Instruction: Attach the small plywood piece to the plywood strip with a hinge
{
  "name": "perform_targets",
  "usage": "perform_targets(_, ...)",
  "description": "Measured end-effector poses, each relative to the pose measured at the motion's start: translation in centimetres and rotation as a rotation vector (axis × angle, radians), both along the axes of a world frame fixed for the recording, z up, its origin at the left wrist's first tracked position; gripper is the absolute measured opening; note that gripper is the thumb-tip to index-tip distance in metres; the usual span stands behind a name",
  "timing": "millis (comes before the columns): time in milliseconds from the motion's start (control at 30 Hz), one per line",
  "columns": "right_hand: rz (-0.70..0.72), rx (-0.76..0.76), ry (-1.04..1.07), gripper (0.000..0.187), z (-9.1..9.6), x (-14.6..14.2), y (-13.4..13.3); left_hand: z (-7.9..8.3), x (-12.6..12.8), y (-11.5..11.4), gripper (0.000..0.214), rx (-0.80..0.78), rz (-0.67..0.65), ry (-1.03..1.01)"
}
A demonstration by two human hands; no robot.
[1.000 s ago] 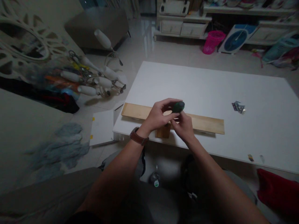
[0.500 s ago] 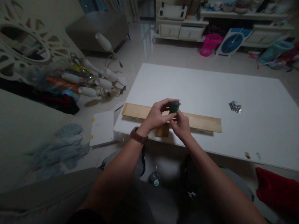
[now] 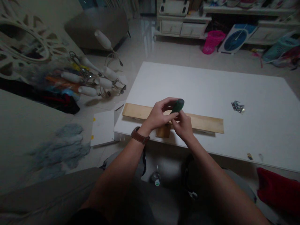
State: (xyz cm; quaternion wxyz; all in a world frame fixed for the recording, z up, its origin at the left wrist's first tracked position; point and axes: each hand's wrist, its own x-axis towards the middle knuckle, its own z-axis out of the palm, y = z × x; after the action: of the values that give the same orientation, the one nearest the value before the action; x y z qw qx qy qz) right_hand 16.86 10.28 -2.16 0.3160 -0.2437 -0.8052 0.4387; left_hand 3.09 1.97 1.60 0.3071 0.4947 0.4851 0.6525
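A screwdriver (image 3: 178, 105) with a dark green handle stands above a long wooden board (image 3: 207, 123); its shaft is hidden by my fingers. The thumb and fingers of my left hand (image 3: 158, 116), with a brown watch strap on its wrist, curl around the handle. My right hand (image 3: 183, 126) is closed just below it, thumb and fingertips pinched together low over the board. What they hold is hidden. A short brown wood block (image 3: 163, 131) projects from the board's near side, under my hands. The board lies along the near left part of a white table (image 3: 199, 87).
A small pile of metal brackets (image 3: 238, 107) lies on the table's right side. Near the front edge is a small metal piece (image 3: 250, 156). On the floor at left are a lamp with white shades (image 3: 89, 91) and a white panel (image 3: 102, 128). Red cloth (image 3: 276, 187) lies front right.
The screwdriver's handle top has tilted to the right. Both hands keep nearly the same place over the board. The whole view has shifted slightly.
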Motion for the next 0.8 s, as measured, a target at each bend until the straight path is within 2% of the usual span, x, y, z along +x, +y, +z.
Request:
perform_targets(200,0.003,-0.049,-0.002,0.024,-0.3,0.0,0.2,-0.2,0.1,0.0,0.047,0.012,0.045,0.035)
perform_targets(333,-0.053,-0.012,-0.051,0.024,-0.2,0.3,0.0,0.1,0.4,-0.3,0.047,0.004,0.082,0.06)
perform_targets(500,-0.037,0.101,-0.081,0.03,-0.1,0.7,0.0,0.7,0.4,-0.8,0.052,-0.009,0.01,0.043)
perform_targets(633,0.027,0.091,-0.073,0.034,0.0,0.7,0.1,0.7,0.0,-0.8,0.051,-0.021,-0.056,0.011)
perform_targets(800,0.035,0.073,-0.049,0.034,0.1,0.3,0.2,-0.2,-0.2,-0.2,0.043,-0.02,0.008,0.024)
